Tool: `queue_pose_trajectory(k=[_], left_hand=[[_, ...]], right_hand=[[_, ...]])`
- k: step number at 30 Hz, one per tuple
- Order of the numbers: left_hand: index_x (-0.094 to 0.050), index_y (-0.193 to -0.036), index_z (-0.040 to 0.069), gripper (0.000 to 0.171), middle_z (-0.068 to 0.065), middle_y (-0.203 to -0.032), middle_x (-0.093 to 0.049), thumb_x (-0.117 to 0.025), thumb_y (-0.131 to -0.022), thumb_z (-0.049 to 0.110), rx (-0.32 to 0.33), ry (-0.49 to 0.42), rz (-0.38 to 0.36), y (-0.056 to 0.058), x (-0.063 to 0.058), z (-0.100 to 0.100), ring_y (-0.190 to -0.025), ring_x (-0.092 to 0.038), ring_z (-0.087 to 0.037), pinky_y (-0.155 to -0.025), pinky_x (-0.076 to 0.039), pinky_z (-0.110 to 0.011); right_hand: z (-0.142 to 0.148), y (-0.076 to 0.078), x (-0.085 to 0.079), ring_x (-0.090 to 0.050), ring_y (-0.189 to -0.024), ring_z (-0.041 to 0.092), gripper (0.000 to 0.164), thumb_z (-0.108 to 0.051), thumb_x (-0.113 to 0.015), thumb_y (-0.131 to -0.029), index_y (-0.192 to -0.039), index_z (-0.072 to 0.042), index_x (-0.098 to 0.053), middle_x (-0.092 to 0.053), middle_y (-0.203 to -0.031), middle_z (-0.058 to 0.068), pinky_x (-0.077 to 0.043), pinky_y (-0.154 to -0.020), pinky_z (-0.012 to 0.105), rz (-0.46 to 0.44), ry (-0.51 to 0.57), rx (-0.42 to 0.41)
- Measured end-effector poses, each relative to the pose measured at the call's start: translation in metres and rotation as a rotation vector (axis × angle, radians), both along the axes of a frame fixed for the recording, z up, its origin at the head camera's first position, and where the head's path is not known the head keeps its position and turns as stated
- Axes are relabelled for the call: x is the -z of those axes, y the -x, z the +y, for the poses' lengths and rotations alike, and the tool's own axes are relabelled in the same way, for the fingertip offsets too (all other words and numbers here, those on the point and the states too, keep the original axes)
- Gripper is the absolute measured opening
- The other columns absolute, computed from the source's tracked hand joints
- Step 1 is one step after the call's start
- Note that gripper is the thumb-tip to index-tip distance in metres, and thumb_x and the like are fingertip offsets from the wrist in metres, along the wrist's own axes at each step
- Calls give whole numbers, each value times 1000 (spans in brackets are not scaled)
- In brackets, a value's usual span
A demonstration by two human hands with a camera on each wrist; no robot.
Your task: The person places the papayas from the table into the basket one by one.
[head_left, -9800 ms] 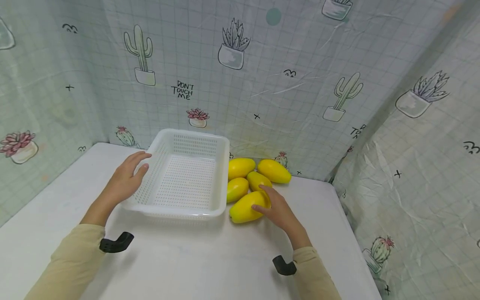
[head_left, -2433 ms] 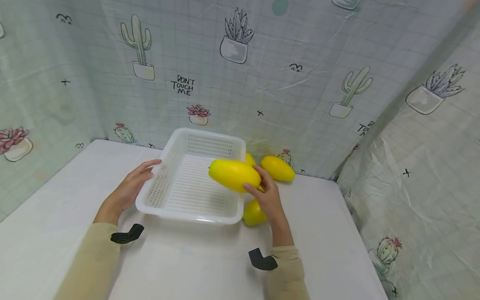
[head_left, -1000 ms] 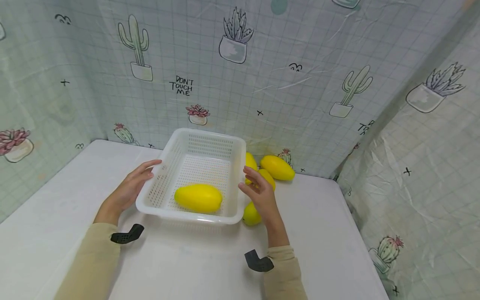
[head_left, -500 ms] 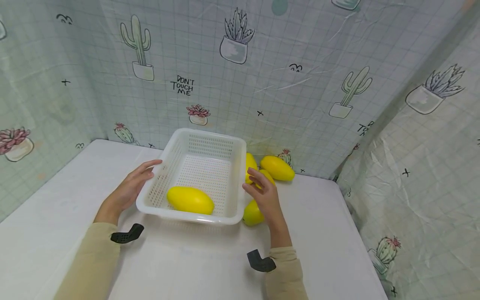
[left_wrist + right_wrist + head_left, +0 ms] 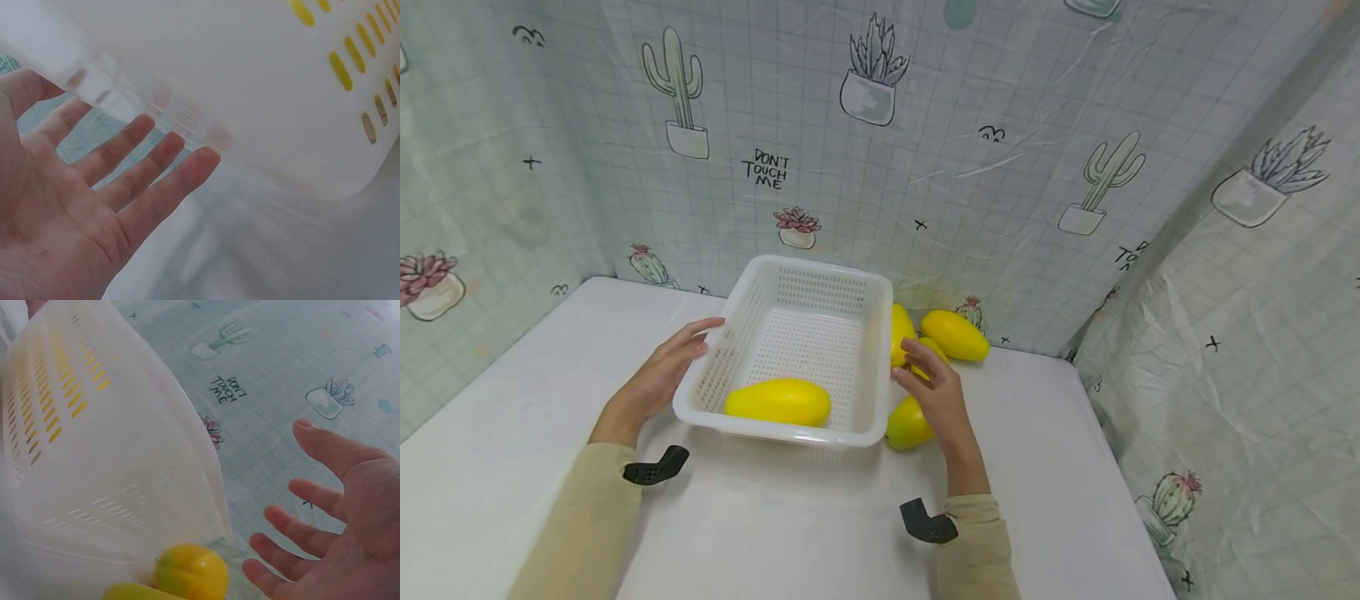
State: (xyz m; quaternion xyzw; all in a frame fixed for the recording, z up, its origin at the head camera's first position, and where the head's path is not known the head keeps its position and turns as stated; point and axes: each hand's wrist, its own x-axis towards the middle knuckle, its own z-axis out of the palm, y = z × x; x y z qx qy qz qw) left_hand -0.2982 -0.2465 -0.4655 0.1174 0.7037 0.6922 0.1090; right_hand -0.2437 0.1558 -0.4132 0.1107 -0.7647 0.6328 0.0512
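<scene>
Here the left hand (image 5: 658, 375) touches the basket (image 5: 808, 346), the right hand (image 5: 942, 396) hovers near fruit (image 5: 907, 425), both unclenched.

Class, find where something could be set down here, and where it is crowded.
Bare: the table before the basket, between the sleeves; the basket's floor behind the yellow fruit. Crowded: right of the basket, four more fruits near the right hand.

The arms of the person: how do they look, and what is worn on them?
The left sleeve and right sleeve are beige. At their cuffs jut a left black piece and right black piece, both bent. The left hand and right hand are bare, with no gloves or rings visible.
</scene>
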Motion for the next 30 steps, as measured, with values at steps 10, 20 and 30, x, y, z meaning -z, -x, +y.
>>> queue_pose_trajectory(k=[10, 20, 30], left_hand=[[-26, -143, 30, 45, -2, -148, -26, -35, -99, 31, 7, -9, -12, -1, -2, -1, -114, -50, -6, -85, -48, -23], [-26, -143, 31, 46, -2, -149, -24, -36, -98, 34, 1, 10, -14, 0, -2, 0, -115, -48, -6, -86, -47, -23], [-25, -143, 30, 46, -3, -147, -26, -36, -98, 32, 16, -14, -7, 1, -1, -1, -114, -49, -9, -85, -49, -24]], right_hand=[[8, -6, -13, -43, -125, 17, 45, -24, -64, -85, -128, -18, -51, -50, -132, -2, -36, -105, 37, -39, -21, 47], [33, -3, -8, -41, -129, 25, 51, -28, -65, -84, -130, -13, -50, -49, -135, 6, -35, -106, 40, -4, 11, 98], [43, -6, -11, -41, -128, 25, 49, -27, -65, -84, -128, -13, -51, -49, -134, 7, -32, -107, 44, -44, -6, 124]])
